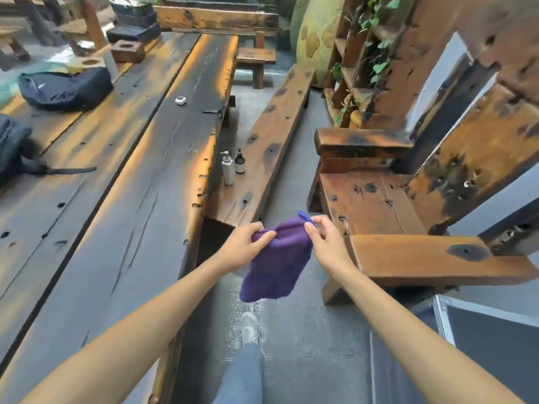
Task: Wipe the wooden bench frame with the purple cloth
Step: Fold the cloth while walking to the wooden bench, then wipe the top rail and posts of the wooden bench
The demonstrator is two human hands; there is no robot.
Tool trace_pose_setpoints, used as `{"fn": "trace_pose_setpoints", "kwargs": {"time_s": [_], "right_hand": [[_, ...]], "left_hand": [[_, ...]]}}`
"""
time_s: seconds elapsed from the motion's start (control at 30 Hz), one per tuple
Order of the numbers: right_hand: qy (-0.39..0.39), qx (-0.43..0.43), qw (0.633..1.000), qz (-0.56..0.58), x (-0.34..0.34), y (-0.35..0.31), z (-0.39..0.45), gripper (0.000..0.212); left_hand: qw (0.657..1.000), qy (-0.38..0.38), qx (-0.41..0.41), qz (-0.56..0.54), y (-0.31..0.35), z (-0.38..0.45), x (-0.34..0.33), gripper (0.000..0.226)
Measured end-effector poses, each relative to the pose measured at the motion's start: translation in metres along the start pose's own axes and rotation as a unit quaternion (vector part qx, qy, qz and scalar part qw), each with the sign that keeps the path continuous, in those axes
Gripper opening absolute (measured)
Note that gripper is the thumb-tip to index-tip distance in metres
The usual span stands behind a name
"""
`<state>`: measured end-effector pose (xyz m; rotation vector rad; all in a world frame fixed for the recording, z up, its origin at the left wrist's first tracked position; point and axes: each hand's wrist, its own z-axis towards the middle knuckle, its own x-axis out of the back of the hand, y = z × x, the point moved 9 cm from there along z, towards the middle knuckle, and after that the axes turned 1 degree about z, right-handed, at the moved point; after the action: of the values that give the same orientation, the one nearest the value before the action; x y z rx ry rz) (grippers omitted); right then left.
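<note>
Cloth (277, 258): purple, held in air between both hands, lower part hanging free below fingers. No contact with wood.

Left hand (243, 243): thumb and fingers pinch cloth's upper left edge.

Right hand (326, 239): fingertips pinch upper right corner near blue tag.

Bench (408, 225): just right of right-hand fingers; armrest nearest, seat beyond, backrest far right.

Table (131, 185): left of left hand.

Bottles (233, 167): two, beyond fingers, on low plank.

Progress, judged: wiping not yet begun; cloth being readied. Whole frame left to wipe.
</note>
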<state>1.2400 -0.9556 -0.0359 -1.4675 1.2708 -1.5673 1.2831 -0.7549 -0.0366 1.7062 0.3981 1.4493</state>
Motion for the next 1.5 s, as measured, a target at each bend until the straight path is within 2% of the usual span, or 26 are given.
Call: {"fn": "trace_pose_setpoints", "kwargs": {"time_s": [0.13,0.23,0.37,0.47,0.57,0.7,0.87,1.0,1.07,1.13,1.2,1.27,1.33,1.4,1.5], "right_hand": [[0.015,-0.008,1.000,0.025,0.021,0.001,0.086,0.011],[0.055,-0.030,0.997,0.035,0.041,0.000,0.141,0.014],[0.092,0.001,0.996,0.016,0.073,-0.029,0.220,0.020],[0.111,0.021,0.993,0.037,0.090,-0.052,0.257,0.021],[0.174,0.039,0.981,0.072,0.125,-0.068,0.302,0.027],[0.233,0.031,0.969,0.076,0.171,-0.070,0.354,0.022],[0.369,-0.029,0.919,0.132,0.250,-0.036,0.419,0.021],[0.477,-0.122,0.832,0.257,0.315,0.011,0.476,0.024],[0.502,-0.154,0.795,0.303,0.346,0.030,0.506,0.020],[0.509,-0.185,0.782,0.307,0.365,0.045,0.532,0.018],[0.505,-0.213,0.784,0.291,0.377,0.059,0.558,0.019],[0.484,-0.238,0.794,0.282,0.383,0.069,0.590,0.018],[0.433,-0.293,0.797,0.302,0.378,0.084,0.622,0.026],[0.360,-0.328,0.795,0.363,0.364,0.097,0.652,0.030],[0.323,-0.348,0.785,0.397,0.364,0.105,0.680,0.038]], "left_hand": [[0.998,-0.046,-0.045,-0.007,0.000,0.099,-0.005,0.047],[0.993,-0.084,-0.076,0.000,0.007,0.164,-0.008,0.051],[0.983,-0.147,-0.106,-0.020,0.015,0.251,-0.009,0.059],[0.975,-0.199,-0.100,-0.022,0.012,0.293,-0.014,0.049],[0.955,-0.276,-0.103,0.031,-0.003,0.343,-0.031,0.039],[0.965,-0.251,-0.067,-0.022,-0.020,0.411,-0.037,0.049],[0.971,-0.224,-0.079,-0.032,-0.002,0.517,-0.055,0.047],[0.973,-0.222,-0.050,-0.051,0.013,0.614,-0.073,0.055],[0.971,-0.228,-0.024,-0.073,0.025,0.667,-0.079,0.052],[0.962,-0.251,0.000,-0.103,0.044,0.713,-0.087,0.049],[0.948,-0.289,0.042,-0.126,0.061,0.752,-0.102,0.033],[0.935,-0.310,0.086,-0.150,0.080,0.786,-0.121,0.032],[0.925,-0.288,0.145,-0.202,0.092,0.819,-0.139,0.039],[0.898,-0.274,0.219,-0.264,0.096,0.842,-0.153,0.035],[0.858,-0.292,0.270,-0.325,0.099,0.881,-0.167,0.031]]}}
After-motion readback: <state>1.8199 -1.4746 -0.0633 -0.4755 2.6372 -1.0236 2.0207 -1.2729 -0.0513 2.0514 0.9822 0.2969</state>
